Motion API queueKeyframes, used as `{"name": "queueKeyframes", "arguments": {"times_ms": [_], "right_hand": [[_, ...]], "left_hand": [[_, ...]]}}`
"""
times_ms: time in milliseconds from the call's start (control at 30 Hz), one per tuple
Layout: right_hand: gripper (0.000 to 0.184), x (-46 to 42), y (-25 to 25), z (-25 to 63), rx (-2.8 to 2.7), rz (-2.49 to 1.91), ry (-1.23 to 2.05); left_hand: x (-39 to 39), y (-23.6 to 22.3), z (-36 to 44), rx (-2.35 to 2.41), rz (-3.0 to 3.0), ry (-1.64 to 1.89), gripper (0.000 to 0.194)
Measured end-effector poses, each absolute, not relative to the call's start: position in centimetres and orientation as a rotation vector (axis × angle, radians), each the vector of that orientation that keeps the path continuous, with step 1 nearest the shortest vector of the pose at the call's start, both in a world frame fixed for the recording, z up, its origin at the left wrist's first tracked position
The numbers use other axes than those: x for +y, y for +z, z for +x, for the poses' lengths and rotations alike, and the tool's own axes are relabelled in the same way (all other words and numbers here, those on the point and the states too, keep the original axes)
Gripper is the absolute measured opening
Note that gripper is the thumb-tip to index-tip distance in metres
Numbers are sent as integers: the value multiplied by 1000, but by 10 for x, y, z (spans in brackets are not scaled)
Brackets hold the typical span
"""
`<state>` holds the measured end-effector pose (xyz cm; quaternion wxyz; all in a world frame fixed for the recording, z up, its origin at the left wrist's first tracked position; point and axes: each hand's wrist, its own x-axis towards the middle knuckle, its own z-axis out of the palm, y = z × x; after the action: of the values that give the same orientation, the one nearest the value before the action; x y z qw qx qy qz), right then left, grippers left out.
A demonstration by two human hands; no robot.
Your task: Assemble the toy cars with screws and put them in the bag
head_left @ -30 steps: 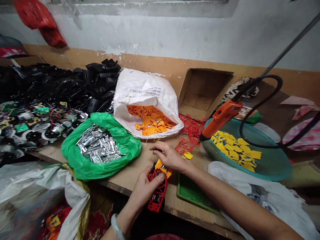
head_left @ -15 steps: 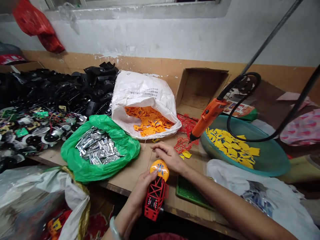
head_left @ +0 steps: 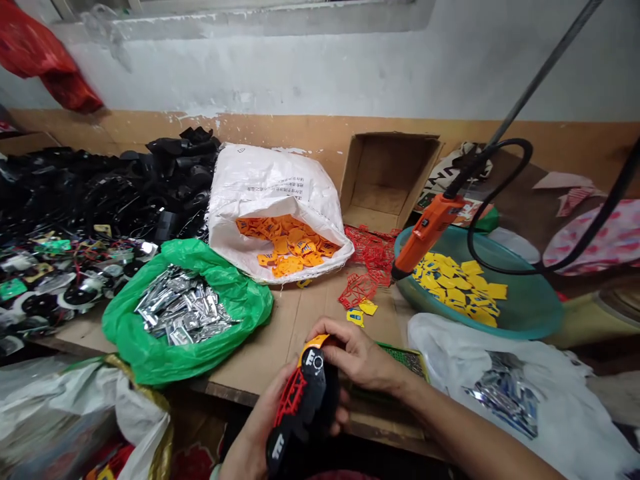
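My left hand (head_left: 261, 417) is closed around a black toy body (head_left: 305, 393) with a red lattice frame (head_left: 291, 395) along one side and white lettering on its dark face. The toy is tilted, its upper end toward the wall. An orange cover (head_left: 316, 343) sits on that upper end. Thumb and fingers of my right hand (head_left: 363, 357) are closed on this cover. Part of the toy's right side lies in shadow. Beyond my hands, loose red lattice frames (head_left: 361, 288) and yellow pieces (head_left: 361, 312) lie on the cardboard-covered table (head_left: 285, 327).
An orange electric screwdriver (head_left: 429, 230) hangs at the right, before a teal basin (head_left: 543, 320) of yellow pieces. A white sack (head_left: 275, 170) holds orange covers. Silvery parts fill a green bag (head_left: 250, 320). A green tray (head_left: 400, 360) lies beside my right forearm. Black parts (head_left: 100, 180) pile up left.
The toy has turned from its red lattice side to its black lettered side. My right hand has come down and closed on the orange cover. The camera view has shifted slightly right.
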<state>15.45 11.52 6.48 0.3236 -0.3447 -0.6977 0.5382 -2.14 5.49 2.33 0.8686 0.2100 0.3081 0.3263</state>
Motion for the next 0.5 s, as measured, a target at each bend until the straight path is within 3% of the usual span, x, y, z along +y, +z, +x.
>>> {"name": "queueKeyframes", "arguments": {"times_ms": [100,200,367,500], "right_hand": [[10,115,61,157,-1866,-1024,1250],[9,114,55,155,-1786,-1073,1279],[13,111,51,151,-1617,-1073,1408],[12,106,52,148,-1677,-1125,1223]], "left_hand": [[57,37,-34,778,674,877,67],[54,44,-38,823,924,920,78],[45,35,-28,820,769,961,78],[40,29,-19,831,669,1080,85]]}}
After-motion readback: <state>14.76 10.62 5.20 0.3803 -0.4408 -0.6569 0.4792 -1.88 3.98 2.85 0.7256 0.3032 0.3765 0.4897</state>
